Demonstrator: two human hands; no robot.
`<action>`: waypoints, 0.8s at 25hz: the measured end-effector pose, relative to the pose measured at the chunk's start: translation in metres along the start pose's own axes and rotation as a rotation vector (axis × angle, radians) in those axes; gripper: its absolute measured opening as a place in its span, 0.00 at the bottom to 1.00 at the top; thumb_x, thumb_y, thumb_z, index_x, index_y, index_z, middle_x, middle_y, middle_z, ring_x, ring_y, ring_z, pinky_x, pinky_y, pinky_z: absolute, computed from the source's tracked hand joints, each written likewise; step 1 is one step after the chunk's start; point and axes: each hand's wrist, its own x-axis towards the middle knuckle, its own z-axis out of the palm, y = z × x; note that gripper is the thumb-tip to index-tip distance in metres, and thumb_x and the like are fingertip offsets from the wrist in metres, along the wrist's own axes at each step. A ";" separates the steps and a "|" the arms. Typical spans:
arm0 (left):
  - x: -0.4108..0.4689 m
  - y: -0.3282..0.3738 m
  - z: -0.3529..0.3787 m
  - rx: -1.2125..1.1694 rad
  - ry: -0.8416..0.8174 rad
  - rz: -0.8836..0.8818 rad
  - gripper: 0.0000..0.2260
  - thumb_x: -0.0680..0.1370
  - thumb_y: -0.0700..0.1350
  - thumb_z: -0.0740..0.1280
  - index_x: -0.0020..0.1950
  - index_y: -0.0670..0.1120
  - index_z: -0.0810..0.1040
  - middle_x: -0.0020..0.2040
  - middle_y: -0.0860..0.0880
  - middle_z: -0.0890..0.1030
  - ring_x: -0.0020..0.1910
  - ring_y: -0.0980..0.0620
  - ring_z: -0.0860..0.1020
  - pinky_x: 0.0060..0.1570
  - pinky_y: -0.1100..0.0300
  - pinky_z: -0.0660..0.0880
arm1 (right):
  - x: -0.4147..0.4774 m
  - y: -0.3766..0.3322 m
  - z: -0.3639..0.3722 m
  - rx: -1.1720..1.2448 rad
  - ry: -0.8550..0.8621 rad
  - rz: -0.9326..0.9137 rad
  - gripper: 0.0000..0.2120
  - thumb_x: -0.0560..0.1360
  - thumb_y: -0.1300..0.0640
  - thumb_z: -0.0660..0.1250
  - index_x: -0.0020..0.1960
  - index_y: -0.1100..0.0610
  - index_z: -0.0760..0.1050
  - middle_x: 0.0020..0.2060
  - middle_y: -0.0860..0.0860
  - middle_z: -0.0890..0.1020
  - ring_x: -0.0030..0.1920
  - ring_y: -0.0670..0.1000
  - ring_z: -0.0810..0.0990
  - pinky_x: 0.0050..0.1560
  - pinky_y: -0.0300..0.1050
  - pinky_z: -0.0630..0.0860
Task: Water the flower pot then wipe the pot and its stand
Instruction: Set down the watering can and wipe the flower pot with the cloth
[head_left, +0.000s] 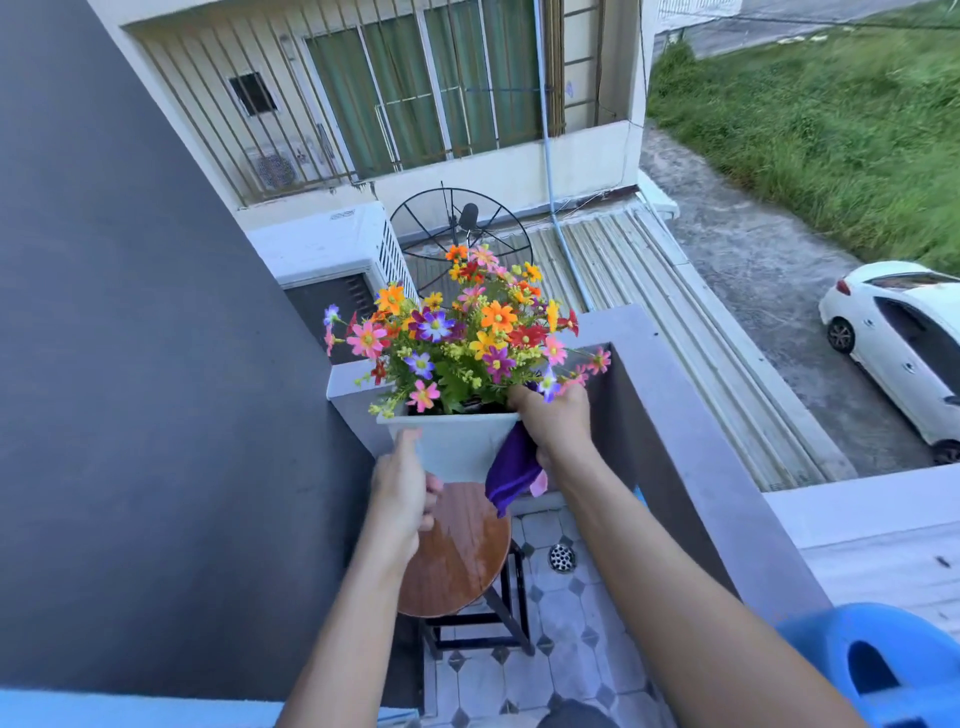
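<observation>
I hold one pot above one stool: my left hand grips its side, my right hand clamps its rim and one cloth. No writing readable.

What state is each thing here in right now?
Flower pot: lifted off the stool, held in both hands.
Purple cloth: pinned against the pot's right side.
Wooden stool: seat bare, looks wet.
Left hand: gripping the pot's lower left.
Right hand: gripping rim and cloth.
</observation>
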 end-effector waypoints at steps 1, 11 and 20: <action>-0.002 -0.003 0.009 -0.010 -0.024 -0.010 0.15 0.77 0.56 0.60 0.48 0.43 0.73 0.31 0.45 0.72 0.18 0.55 0.61 0.21 0.67 0.55 | -0.002 0.003 0.001 -0.012 0.018 0.002 0.11 0.60 0.61 0.69 0.35 0.53 0.67 0.31 0.53 0.69 0.35 0.51 0.67 0.33 0.48 0.64; 0.001 0.002 0.031 -0.157 -0.003 0.018 0.10 0.79 0.44 0.61 0.43 0.38 0.75 0.24 0.48 0.73 0.16 0.55 0.64 0.17 0.64 0.58 | -0.033 0.024 0.015 -0.040 -0.070 -0.165 0.10 0.64 0.53 0.70 0.44 0.55 0.76 0.37 0.50 0.81 0.38 0.52 0.79 0.42 0.49 0.75; 0.004 0.013 0.025 -0.056 -0.033 0.072 0.12 0.78 0.35 0.55 0.35 0.40 0.70 0.29 0.42 0.72 0.24 0.49 0.65 0.18 0.66 0.57 | -0.045 0.017 0.006 -0.031 -0.085 -0.207 0.08 0.75 0.62 0.73 0.52 0.60 0.76 0.37 0.49 0.78 0.30 0.42 0.73 0.35 0.39 0.70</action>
